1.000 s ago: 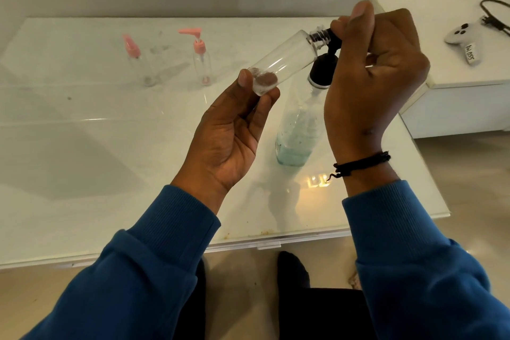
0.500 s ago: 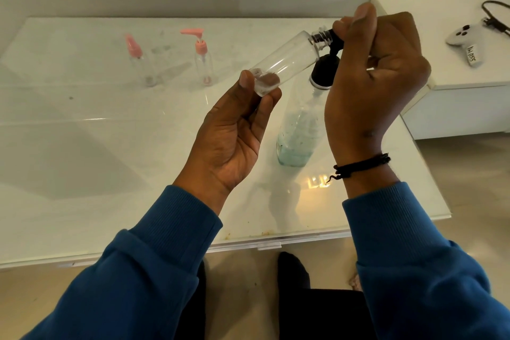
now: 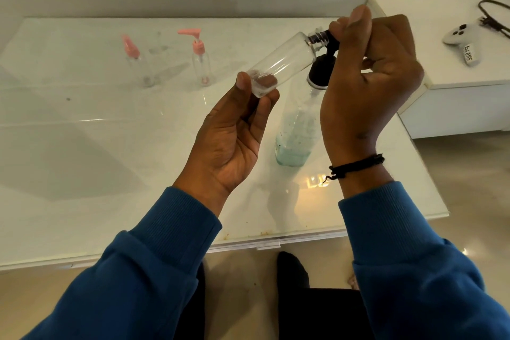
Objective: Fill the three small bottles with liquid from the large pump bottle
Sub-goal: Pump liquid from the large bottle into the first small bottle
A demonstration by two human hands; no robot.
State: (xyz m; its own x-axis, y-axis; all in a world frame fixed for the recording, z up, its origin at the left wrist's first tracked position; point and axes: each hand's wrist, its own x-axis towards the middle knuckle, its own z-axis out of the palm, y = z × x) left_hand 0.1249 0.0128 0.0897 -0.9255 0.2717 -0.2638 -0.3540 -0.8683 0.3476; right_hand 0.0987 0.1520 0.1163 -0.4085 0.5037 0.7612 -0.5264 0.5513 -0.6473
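The small bottle (image 3: 281,63) in work is a clear, uncapped cylinder with a threaded neck. It is held in the air, tilted, with its base low toward the left and its neck high toward the right. A little clear liquid shows at the base.

The left hand (image 3: 234,135) provides the lower grip: thumb and fingertips pinch the base of the small bottle, palm facing up. The neck meets the black spout of the large pump bottle (image 3: 298,132). The right hand (image 3: 369,77) provides the upper grip: its fingers are curled over the black pump head (image 3: 321,69), thumb raised on top.

The large pump bottle stands upright on the white worktop (image 3: 110,130), directly below the right hand. Its body is clear, with pale blue-green liquid in the lower part.

Two more small bottles stand well apart from the hands at the far left of the worktop: one with a pink cap (image 3: 138,63) and one with a pink pump top (image 3: 201,58). Both look close to empty.

A white controller (image 3: 463,41) lies on the side cabinet (image 3: 455,107) at right. Its handwritten label cannot be read with certainty.
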